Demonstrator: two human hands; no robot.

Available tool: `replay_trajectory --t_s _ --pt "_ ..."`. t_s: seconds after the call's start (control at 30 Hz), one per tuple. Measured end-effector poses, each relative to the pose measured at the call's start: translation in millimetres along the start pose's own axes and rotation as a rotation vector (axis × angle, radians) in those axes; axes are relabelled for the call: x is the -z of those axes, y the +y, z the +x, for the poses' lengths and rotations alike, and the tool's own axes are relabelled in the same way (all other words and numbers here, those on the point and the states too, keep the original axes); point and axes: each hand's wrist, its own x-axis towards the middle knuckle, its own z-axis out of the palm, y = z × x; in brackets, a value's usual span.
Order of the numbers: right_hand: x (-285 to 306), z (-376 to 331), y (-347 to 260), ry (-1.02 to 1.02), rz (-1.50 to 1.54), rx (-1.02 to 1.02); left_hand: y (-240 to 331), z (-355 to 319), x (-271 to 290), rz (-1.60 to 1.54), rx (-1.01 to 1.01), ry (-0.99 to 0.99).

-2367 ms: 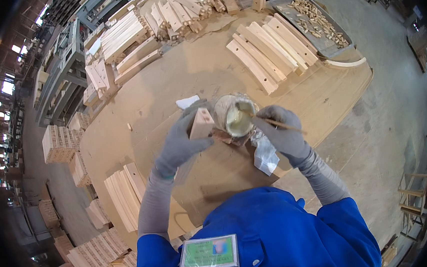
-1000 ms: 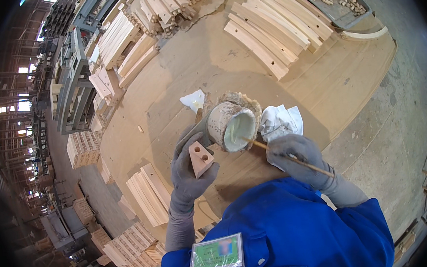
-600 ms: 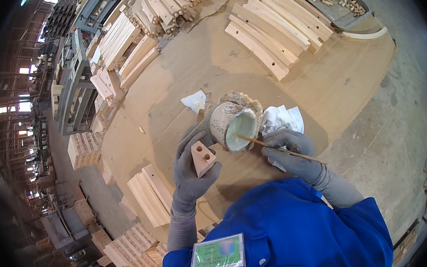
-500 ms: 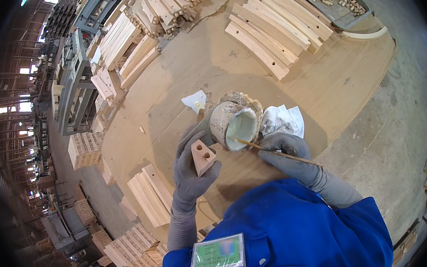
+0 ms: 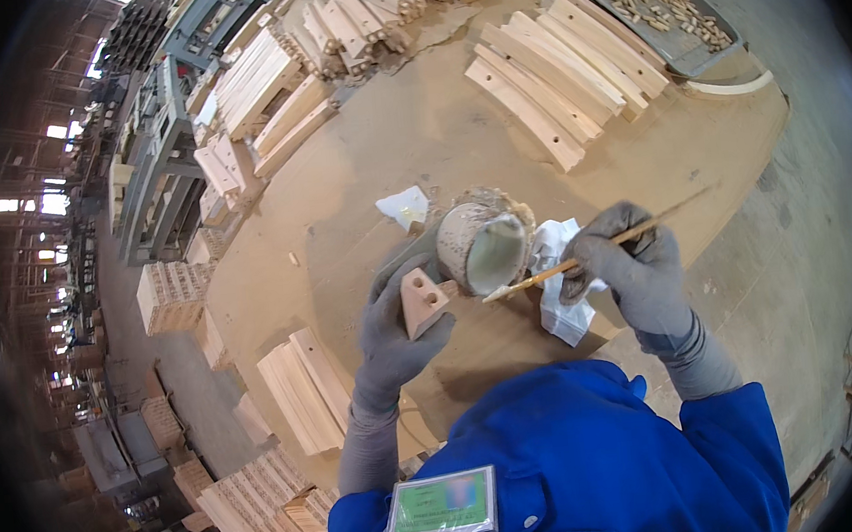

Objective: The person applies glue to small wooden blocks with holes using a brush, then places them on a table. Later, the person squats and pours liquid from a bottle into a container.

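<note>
My left hand (image 5: 381, 334), in a grey glove, is wrapped round a wooden piece (image 5: 424, 314) whose angled end shows two round holes. Between the hands a crusted round pot (image 5: 456, 249) leans toward me, with whitish stuff inside that looks like glue. My gloved right hand (image 5: 637, 274) grips a thin wooden stick (image 5: 549, 274). Its pale, coated tip is just outside the pot's near rim, pointing toward the wooden piece. A crumpled white cloth (image 5: 563, 315) lies beside the pot, partly behind my right hand.
Curved wooden slats (image 5: 561, 75) with holes lie at the far right, near a metal tray (image 5: 705, 62) of dowels. More wood parts (image 5: 261, 74) are stacked at the far left. Slats (image 5: 301, 391) lie left of my forearm. A white scrap (image 5: 404, 208) sits behind the pot.
My right hand has risen and moved right, drawing the stick's tip out of the pot. The wooden piece stays in my left hand. More of the white cloth shows.
</note>
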Motion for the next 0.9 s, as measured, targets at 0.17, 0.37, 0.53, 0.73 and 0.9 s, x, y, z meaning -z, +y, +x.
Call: replay_trajectory --t_s 0.17,0.37,0.53,0.73,0.9 --pt "-39 25 -27 -0.127 -0.096 -0.026 2 3 2 0.017 -0.037 -0.033" --pt "-52 46 -18 -0.269 -0.145 -0.001 1 8 3 0.05 -0.146 -0.045" --pt "-63 46 -18 -0.282 -0.331 -0.099 5 7 4 0.027 -0.057 -0.073" --pt "-63 44 -28 -0.296 -0.428 -0.063 7 7 5 0.053 -0.053 -0.083" --pt "-65 44 -35 -0.333 -0.421 -0.096 5 8 5 0.067 -0.094 -0.075"
